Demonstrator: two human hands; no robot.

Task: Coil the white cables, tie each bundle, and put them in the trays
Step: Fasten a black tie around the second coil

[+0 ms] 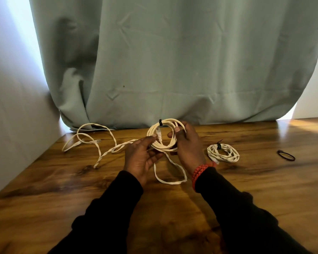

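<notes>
Centrally, a coiled white cable (162, 136) with a black tie (160, 123) is held above the table (264, 180): the right hand (186, 145) grips its right side, the left hand (142, 156) pinches its lower left. A tied bundle (223, 153) lies just right.

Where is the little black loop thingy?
In the head view, the thin black loop tie lies flat on the wooden table, far right, beyond the small tied white cable coil.
</notes>
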